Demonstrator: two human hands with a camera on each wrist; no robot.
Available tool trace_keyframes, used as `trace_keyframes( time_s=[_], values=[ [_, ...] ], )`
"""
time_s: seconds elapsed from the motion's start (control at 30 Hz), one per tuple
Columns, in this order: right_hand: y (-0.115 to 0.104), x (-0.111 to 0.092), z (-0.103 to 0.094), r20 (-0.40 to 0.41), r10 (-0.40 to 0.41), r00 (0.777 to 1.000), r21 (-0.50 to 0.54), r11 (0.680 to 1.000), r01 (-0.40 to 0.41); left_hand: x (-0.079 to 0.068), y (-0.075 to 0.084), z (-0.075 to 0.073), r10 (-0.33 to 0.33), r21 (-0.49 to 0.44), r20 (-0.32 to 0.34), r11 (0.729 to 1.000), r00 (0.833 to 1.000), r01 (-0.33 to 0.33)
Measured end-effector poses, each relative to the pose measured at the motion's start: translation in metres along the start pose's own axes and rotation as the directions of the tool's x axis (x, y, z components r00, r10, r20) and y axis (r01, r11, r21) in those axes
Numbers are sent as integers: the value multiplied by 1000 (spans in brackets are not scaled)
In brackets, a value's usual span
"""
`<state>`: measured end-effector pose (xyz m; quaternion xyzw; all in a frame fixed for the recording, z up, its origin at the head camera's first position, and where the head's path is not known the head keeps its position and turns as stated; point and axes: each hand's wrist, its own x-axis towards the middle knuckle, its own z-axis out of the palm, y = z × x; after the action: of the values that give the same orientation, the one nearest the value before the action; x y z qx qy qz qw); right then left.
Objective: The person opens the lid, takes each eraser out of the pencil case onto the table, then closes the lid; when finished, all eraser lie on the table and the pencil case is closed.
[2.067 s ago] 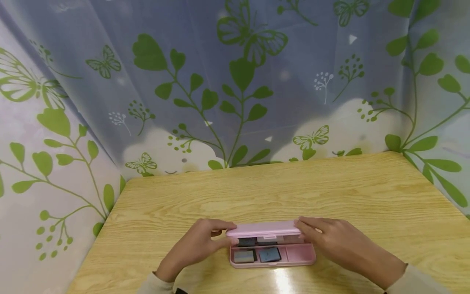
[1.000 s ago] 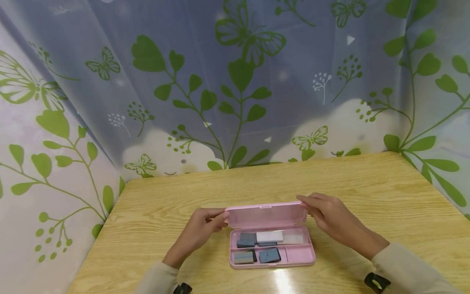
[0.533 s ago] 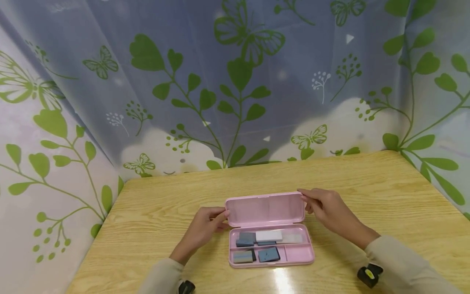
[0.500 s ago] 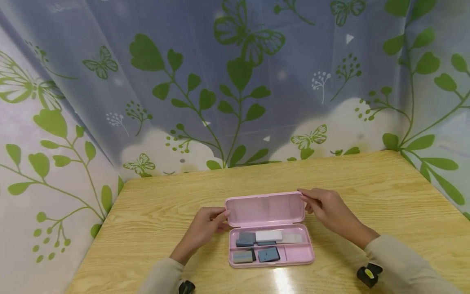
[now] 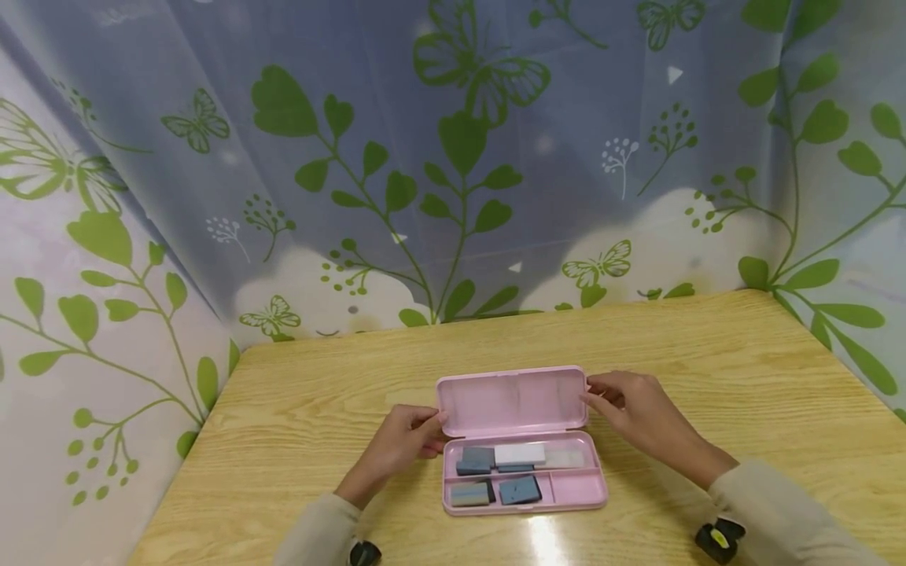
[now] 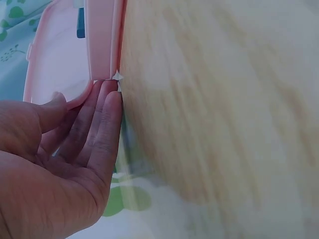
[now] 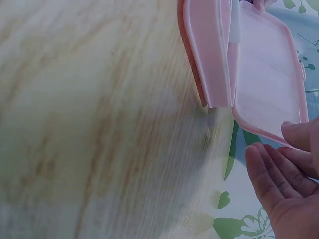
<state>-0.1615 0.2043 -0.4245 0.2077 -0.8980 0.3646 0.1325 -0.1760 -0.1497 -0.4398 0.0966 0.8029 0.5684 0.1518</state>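
Observation:
A pink pencil case (image 5: 579, 487) lies on the wooden table, its lid (image 5: 513, 401) tilted up and back on the hinge. My left hand (image 5: 396, 442) pinches the lid's left edge, thumb on the inner face and fingers behind, as the left wrist view also shows. At the lid's right edge, my right hand (image 5: 640, 405) holds it between thumb and index finger; its other fingers stay loose in the right wrist view. Inside the case are a white block (image 5: 520, 453), a striped grey block (image 5: 470, 494), a blue-grey block (image 5: 520, 490) and more small blocks at the back.
The wooden table (image 5: 340, 377) stretches behind and to both sides of the case. Patterned cloth (image 5: 495, 236) with leaves and butterflies hangs at the back and sides. A divider (image 5: 552, 473) splits the case into compartments.
The lid has swung from nearly closed over the case to tilted back, both hands rising with it. Lately the right hand has slid slightly down the lid's right edge.

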Motion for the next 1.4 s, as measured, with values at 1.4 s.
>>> trace_keyframes(
  time_s=[1.4],
  values=[
    [-29,-13,32,169,-127,977,86,990,114,7,-3,-3,-143,-20,38,989,989,144]
  ],
)
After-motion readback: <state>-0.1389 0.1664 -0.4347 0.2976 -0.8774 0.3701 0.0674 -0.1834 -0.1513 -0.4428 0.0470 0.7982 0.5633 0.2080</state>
